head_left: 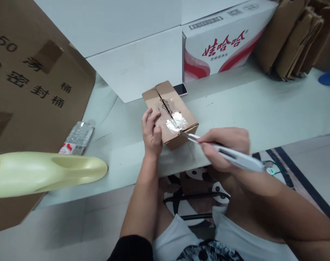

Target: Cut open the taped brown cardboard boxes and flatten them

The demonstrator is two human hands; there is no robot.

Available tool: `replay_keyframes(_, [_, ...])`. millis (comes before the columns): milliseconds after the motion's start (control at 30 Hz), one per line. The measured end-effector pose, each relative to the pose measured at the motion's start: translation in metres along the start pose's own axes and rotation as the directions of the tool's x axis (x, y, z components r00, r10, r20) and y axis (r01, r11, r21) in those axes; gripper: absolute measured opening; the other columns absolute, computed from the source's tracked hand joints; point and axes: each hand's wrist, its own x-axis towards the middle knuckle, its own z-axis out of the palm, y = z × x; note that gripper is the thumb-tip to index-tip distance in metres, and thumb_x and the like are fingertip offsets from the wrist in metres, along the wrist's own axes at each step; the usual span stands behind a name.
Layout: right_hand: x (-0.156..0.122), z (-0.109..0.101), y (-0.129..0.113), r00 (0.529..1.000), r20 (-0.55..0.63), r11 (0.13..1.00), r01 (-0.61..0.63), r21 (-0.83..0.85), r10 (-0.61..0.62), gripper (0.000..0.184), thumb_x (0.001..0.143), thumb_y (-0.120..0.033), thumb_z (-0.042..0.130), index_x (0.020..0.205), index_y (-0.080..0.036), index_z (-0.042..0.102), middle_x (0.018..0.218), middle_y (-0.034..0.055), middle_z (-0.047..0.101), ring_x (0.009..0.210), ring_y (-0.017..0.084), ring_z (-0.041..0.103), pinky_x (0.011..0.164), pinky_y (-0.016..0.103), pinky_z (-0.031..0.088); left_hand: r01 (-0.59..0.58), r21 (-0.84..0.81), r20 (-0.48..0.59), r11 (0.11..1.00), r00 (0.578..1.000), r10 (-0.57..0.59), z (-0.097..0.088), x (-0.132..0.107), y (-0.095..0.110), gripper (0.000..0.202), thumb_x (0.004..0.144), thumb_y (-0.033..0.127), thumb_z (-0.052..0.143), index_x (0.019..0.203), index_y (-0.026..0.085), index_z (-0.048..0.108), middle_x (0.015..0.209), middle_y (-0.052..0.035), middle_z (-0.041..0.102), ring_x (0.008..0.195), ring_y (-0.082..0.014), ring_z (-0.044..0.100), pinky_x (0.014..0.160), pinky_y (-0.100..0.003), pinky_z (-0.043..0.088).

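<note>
A small brown cardboard box (pixel 169 103) lies at an angle on the pale table, with clear tape across the near end of its top seam. My left hand (pixel 152 132) grips its left side, fingers curled over the top edge. In my right hand (pixel 226 145) is a white box cutter (pixel 237 157), its handle blurred. The blade tip touches or nearly touches the taped near edge of the box; I cannot tell how deep it sits. Behind the box, partly covered by it, lies a phone (pixel 181 89).
A large carton (pixel 31 90) and a clear plastic bottle (pixel 79 136) stand at the left, behind a pale yellow curved object (pixel 50 173). White panels (pixel 143 61), a white printed box (pixel 222 49) and folded cardboard (pixel 292 43) line the back. The table's front edge runs below my hands.
</note>
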Motion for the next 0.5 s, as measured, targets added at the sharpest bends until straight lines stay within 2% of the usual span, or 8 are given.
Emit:
replay_keyframes(100, [-0.009, -0.002, 0.019, 0.956, -0.278, 0.99, -0.121, -0.076, 0.095, 0.02, 0.094, -0.033, 0.054, 0.081, -0.026, 0.067, 0.057, -0.0011, 0.061, 0.046, 0.013, 0.053, 0.045, 0.029, 0.042, 0.013, -0.005, 0.026, 1.0, 1.0, -0.012, -0.003, -0.002, 0.003, 0.063, 0.094, 0.075, 0.042, 0.127, 0.028, 0.066, 0.15, -0.0127, 0.05, 0.147, -0.0341, 0.043, 0.121, -0.052, 0.037])
replay_keyframes(167, [-0.011, 0.003, 0.041, 0.931, -0.309, 0.945, -0.262, -0.195, 0.194, 0.021, 0.096, -0.04, 0.053, 0.094, -0.026, 0.069, 0.066, 0.0018, 0.066, 0.055, 0.017, 0.059, 0.054, 0.032, 0.049, -0.06, 0.003, 0.06, 0.998, 0.996, 0.06, -0.004, -0.003, 0.008, 0.073, 0.088, 0.081, 0.045, 0.135, 0.028, 0.06, 0.157, -0.0142, 0.044, 0.151, -0.0367, 0.038, 0.123, -0.056, 0.033])
replay_keyframes(200, [-0.012, 0.006, 0.052, 0.934, -0.257, 0.911, -0.315, -0.267, 0.248, 0.023, 0.096, -0.041, 0.054, 0.101, -0.025, 0.07, 0.075, 0.004, 0.071, 0.064, 0.019, 0.065, 0.06, 0.034, 0.053, -0.115, 0.015, 0.083, 0.993, 0.99, 0.114, -0.003, -0.003, 0.011, 0.077, 0.085, 0.082, 0.05, 0.139, 0.028, 0.057, 0.159, -0.015, 0.041, 0.152, -0.0378, 0.035, 0.125, -0.057, 0.029])
replay_keyframes(267, [-0.013, 0.014, 0.076, 0.925, -0.046, 0.834, -0.362, -0.416, 0.378, 0.03, 0.094, -0.036, 0.057, 0.118, -0.023, 0.069, 0.103, 0.0085, 0.077, 0.088, 0.026, 0.071, 0.073, 0.038, 0.058, -0.216, 0.035, 0.12, 0.976, 0.97, 0.211, -0.001, -0.004, 0.014, 0.081, 0.08, 0.077, 0.064, 0.143, 0.029, 0.052, 0.16, -0.0156, 0.041, 0.153, -0.039, 0.033, 0.127, -0.06, 0.023])
replay_keyframes(333, [-0.016, 0.02, 0.094, 0.841, 0.17, 0.763, -0.357, -0.539, 0.514, 0.044, 0.091, -0.024, 0.055, 0.134, -0.021, 0.064, 0.125, 0.0111, 0.073, 0.109, 0.032, 0.069, 0.083, 0.043, 0.059, -0.238, 0.018, 0.115, 0.971, 0.965, 0.235, 0.002, -0.004, 0.015, 0.076, 0.079, 0.068, 0.072, 0.142, 0.029, 0.051, 0.156, -0.0146, 0.046, 0.153, -0.0383, 0.034, 0.126, -0.06, 0.023])
replay_keyframes(400, [-0.02, 0.025, 0.105, 0.743, 0.31, 0.723, -0.322, -0.611, 0.593, 0.054, 0.089, -0.014, 0.05, 0.142, -0.02, 0.061, 0.131, 0.0132, 0.07, 0.117, 0.035, 0.065, 0.091, 0.048, 0.057, -0.184, -0.062, 0.065, 0.981, 0.98, 0.188, 0.003, -0.004, 0.013, 0.07, 0.082, 0.064, 0.071, 0.139, 0.029, 0.053, 0.151, -0.0134, 0.05, 0.15, -0.0366, 0.039, 0.125, -0.057, 0.029])
replay_keyframes(433, [-0.022, 0.026, 0.108, 0.722, 0.336, 0.715, -0.307, -0.627, 0.605, 0.057, 0.088, -0.012, 0.049, 0.143, -0.019, 0.061, 0.132, 0.0149, 0.069, 0.119, 0.037, 0.064, 0.093, 0.05, 0.056, -0.141, -0.111, 0.037, 0.984, 0.989, 0.146, 0.003, -0.003, 0.011, 0.068, 0.082, 0.064, 0.071, 0.138, 0.028, 0.054, 0.15, -0.0129, 0.052, 0.149, -0.0357, 0.042, 0.124, -0.054, 0.032])
replay_keyframes(500, [-0.026, 0.029, 0.109, 0.737, 0.327, 0.717, -0.294, -0.633, 0.591, 0.057, 0.087, -0.013, 0.05, 0.142, -0.017, 0.063, 0.139, 0.0188, 0.063, 0.124, 0.039, 0.061, 0.098, 0.053, 0.054, -0.055, -0.198, -0.032, 0.979, 0.998, 0.049, 0.001, -0.003, 0.008, 0.066, 0.082, 0.066, 0.069, 0.134, 0.027, 0.056, 0.148, -0.0121, 0.054, 0.145, -0.0342, 0.048, 0.121, -0.049, 0.038])
